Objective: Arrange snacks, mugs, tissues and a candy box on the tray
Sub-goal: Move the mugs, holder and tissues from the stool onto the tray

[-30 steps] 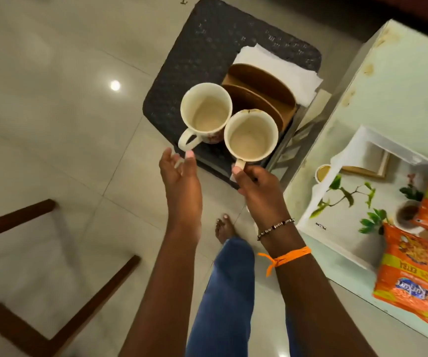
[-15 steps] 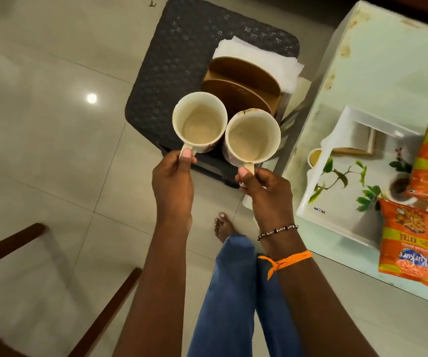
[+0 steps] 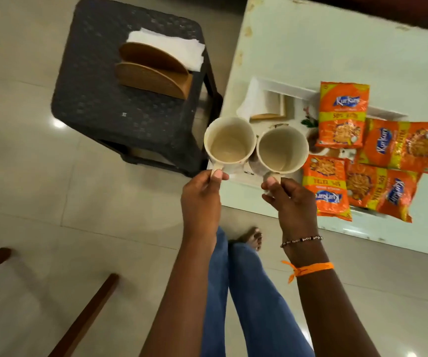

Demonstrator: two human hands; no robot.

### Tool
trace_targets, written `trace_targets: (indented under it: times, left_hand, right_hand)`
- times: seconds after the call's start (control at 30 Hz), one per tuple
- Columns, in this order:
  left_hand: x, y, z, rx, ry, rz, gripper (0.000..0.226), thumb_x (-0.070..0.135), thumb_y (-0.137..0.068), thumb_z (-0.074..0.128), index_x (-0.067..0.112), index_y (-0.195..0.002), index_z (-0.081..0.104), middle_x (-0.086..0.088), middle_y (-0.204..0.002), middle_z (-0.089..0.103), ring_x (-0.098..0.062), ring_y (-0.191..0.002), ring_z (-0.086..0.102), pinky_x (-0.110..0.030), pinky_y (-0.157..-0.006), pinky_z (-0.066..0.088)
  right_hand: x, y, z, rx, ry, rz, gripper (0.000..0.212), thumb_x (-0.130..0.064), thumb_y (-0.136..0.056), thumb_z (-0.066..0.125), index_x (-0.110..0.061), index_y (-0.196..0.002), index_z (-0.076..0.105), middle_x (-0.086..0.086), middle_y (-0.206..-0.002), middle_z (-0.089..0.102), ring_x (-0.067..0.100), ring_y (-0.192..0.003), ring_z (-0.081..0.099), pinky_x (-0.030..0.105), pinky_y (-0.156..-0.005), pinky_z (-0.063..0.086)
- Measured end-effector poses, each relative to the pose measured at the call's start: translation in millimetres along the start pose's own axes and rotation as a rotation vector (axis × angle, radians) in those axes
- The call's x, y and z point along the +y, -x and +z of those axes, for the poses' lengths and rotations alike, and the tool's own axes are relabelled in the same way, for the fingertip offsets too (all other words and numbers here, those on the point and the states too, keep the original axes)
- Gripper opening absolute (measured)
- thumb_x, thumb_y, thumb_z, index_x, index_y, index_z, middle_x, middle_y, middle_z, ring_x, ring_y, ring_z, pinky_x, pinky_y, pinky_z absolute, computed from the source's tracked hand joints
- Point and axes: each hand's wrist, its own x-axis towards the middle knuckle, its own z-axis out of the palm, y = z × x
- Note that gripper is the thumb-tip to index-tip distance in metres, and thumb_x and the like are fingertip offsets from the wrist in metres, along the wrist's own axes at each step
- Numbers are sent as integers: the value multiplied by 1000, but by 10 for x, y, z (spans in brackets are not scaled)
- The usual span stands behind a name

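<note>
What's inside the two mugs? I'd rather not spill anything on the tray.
Left mug and right mug both look empty, showing only pale, stained insides. Nothing covers either opening.

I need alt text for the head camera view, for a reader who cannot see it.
A person's left hand and right hand each hold an empty cream mug, the left mug and the right mug, by the handle beside a white tray bearing four orange Kurkure packets. A wooden tissue holder stands on a black stool.

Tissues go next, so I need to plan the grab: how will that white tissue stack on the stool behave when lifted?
The tissue stack looks thin and soft, so it will probably flop and fan apart. Likely very light. It lies loose behind the wooden holder, so sheets may slide off singly.
</note>
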Motion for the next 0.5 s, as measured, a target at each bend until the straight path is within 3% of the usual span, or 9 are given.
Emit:
trace_targets:
  times: [0.1,0.27,0.4,0.5]
  left_hand:
    - [-43,57,288,-41,-57,-4,27,28,-92,52,32,-67,62,-4,-88,67,-19,-86,58,-37,-83,45]
    - [-163,15,576,-77,-155,22,23,23,-92,51,12,-81,68,-16,-97,70,-32,-97,61,-42,-90,45]
    - [-257,-9,620,-103,-140,10,24,25,-92,52,23,-71,62,-20,-98,69,-23,-82,53,-34,-80,42]
    - [-310,-16,612,-138,-136,-2,20,26,-93,51,17,-79,63,-24,-99,66,-16,-80,47,-31,-78,39]
  right_hand:
    - [102,-100,-260,-11,-42,21,13,-11,-88,55,-3,-82,63,4,-72,62,10,-71,58,11,-64,53]
    - [252,-284,-487,-47,-102,72,22,-8,-90,52,-9,-69,59,3,-70,59,7,-68,56,13,-64,54]
    - [348,-354,-523,-68,-124,74,22,-8,-90,51,-12,-70,59,2,-71,59,7,-69,56,14,-66,54]
    - [410,-372,-518,-83,-123,73,15,-8,-90,51,-6,-78,60,1,-72,59,6,-72,57,15,-68,54]
